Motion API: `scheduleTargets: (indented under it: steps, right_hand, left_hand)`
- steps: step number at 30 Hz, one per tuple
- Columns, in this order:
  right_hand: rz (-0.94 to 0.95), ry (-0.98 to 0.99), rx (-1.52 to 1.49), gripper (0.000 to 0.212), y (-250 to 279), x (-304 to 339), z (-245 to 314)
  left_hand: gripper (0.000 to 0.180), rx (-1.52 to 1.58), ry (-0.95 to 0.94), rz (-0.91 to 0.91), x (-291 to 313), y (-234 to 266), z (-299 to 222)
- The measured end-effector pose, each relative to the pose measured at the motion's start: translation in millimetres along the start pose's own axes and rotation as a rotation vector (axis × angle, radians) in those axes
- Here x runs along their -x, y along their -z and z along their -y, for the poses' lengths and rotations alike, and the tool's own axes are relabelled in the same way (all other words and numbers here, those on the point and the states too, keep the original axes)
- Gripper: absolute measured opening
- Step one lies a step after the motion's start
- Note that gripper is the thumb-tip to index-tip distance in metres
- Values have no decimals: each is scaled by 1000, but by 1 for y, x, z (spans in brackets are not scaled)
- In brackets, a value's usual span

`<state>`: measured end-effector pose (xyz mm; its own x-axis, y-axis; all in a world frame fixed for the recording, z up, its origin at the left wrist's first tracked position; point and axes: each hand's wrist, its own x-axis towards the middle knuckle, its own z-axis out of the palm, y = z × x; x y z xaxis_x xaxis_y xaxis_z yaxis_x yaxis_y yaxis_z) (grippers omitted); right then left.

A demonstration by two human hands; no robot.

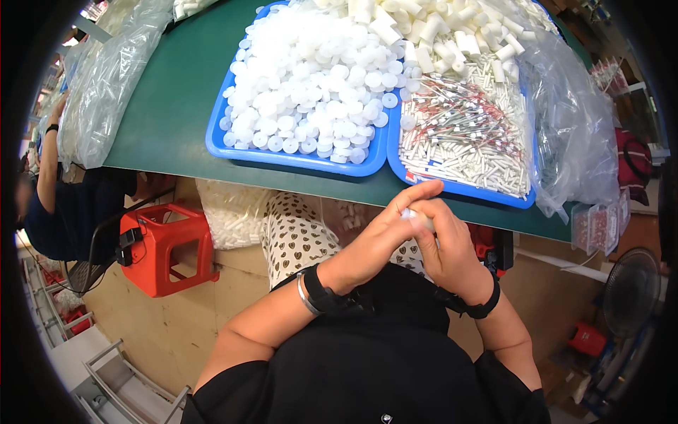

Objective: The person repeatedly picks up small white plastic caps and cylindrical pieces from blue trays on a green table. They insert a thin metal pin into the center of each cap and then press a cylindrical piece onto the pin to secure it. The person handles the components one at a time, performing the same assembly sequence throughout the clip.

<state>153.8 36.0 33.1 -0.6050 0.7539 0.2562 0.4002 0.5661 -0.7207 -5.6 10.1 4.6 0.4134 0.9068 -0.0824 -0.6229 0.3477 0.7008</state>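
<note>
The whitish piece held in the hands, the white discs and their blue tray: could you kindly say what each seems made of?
Whitish piece: perhaps plastic, but mostly covered, so its finish stays unclear.
White discs: probably plastic, judging by their milky, translucent look.
Blue tray: likely moulded plastic, smooth, with even colour and rounded corners.

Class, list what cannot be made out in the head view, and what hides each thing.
Head view: small white piece, mostly hidden by the left hand and right hand.
Head view: bottom of the left blue tray, buried under white discs.
Head view: co-worker's head, blurred near the left rim.
</note>
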Motion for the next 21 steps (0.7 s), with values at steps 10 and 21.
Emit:
scheduleTargets:
  steps: [10,21]
  right_hand:
    - [-101,256,335,35,4,-10,-1]
    - [-198,54,160,25,-25,-15,9]
  left_hand:
    - [51,550,115,8,4,-4,-4]
    - [46,613,0,-94,0,-4,-5]
